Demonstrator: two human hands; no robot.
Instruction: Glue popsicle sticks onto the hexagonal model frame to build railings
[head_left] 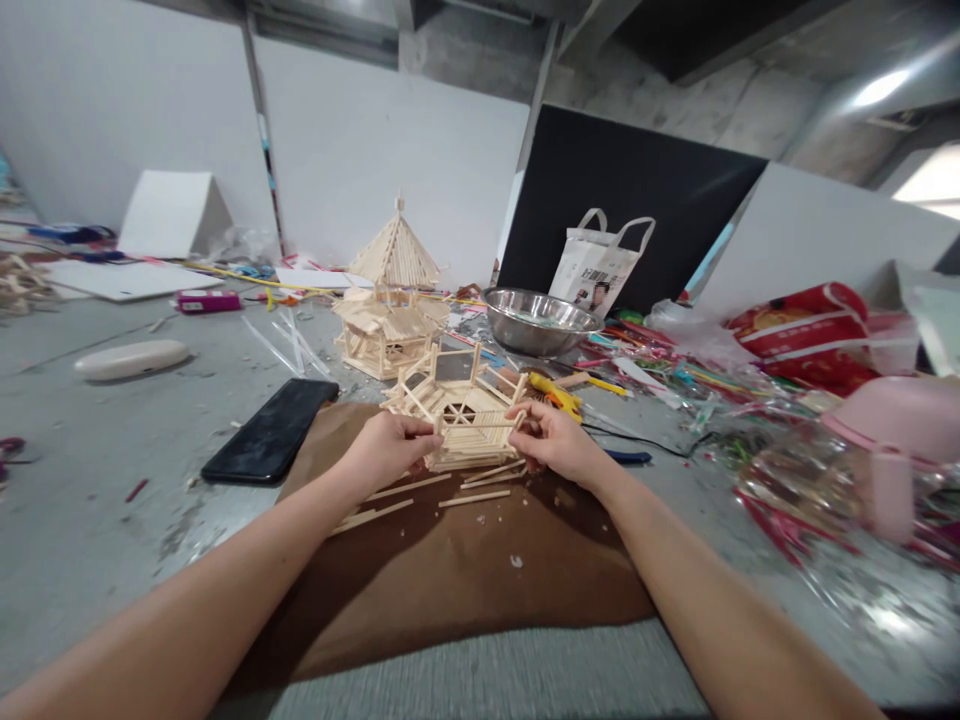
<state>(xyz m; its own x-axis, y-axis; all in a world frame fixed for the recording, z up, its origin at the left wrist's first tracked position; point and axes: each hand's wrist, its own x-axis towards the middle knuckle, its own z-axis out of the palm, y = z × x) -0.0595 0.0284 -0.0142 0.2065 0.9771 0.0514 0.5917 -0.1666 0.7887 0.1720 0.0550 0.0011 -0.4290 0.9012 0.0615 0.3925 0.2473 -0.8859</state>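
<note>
Hands apart, one at each end of the frame's near side. Left hand (397, 443) pinched on the frame (480, 437) at its near left corner, right hand (553, 440) pinched at the near right; can't tell if post or rail sits under the fingertips. Frame is between the hands, on the brown sheet (465, 580). Loose sticks (474, 498) just nearer than the hands. Phone (270, 435) left of left hand. Glue gun (556, 395) just beyond right hand. Pavilion (394, 325) and bowl (534, 330) farther beyond both.
</note>
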